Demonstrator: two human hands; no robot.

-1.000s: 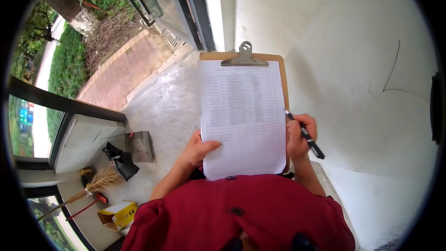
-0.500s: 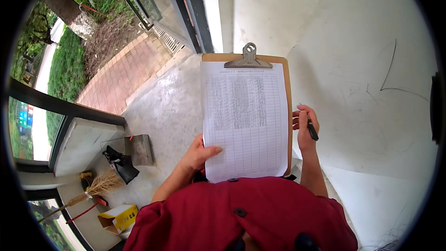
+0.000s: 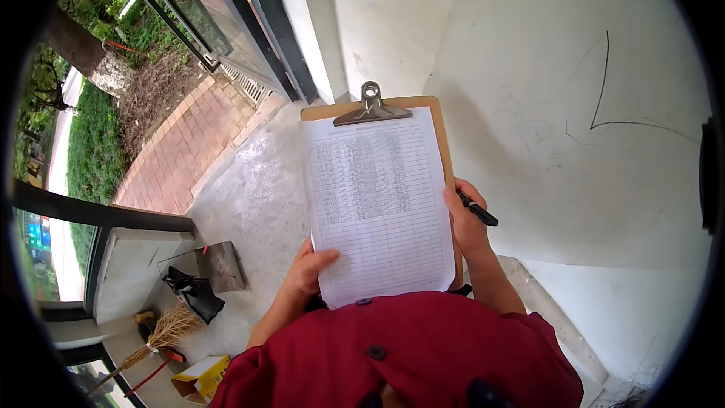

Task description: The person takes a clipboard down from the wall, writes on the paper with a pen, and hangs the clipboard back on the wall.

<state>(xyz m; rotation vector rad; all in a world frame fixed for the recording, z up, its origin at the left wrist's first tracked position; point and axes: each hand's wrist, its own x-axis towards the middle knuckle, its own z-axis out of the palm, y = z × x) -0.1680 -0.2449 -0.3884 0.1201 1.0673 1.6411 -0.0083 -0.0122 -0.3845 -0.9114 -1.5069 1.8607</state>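
Observation:
A brown clipboard (image 3: pixel 446 153) with a metal clip (image 3: pixel 372 106) is held in front of my red shirt. Under the clip lies a printed form (image 3: pixel 377 245), its upper rows filled with writing and its lower rows blank. My left hand (image 3: pixel 308 268) grips the lower left edge, thumb on top of the paper and fingers hidden beneath. On the right edge, my right hand (image 3: pixel 468 223) has its thumb over the board's side and its other fingers partly behind. A black pen (image 3: pixel 477 208) is tucked in that same hand, pointing outward to the right.
An open glass door (image 3: pixel 219 23) leads to a brick path (image 3: pixel 177 136) at upper left. By the left wall are a dustpan (image 3: pixel 220 266), a black bag (image 3: pixel 195 295), a straw broom (image 3: pixel 168 332) and a yellow box (image 3: pixel 204 378). A white wall (image 3: pixel 529 166) with dark marks stands at right.
My right hand has come in from beside the board to grip its right edge, the pen still in it. The view has shifted, and the clipboard now sits further left and slightly tilted.

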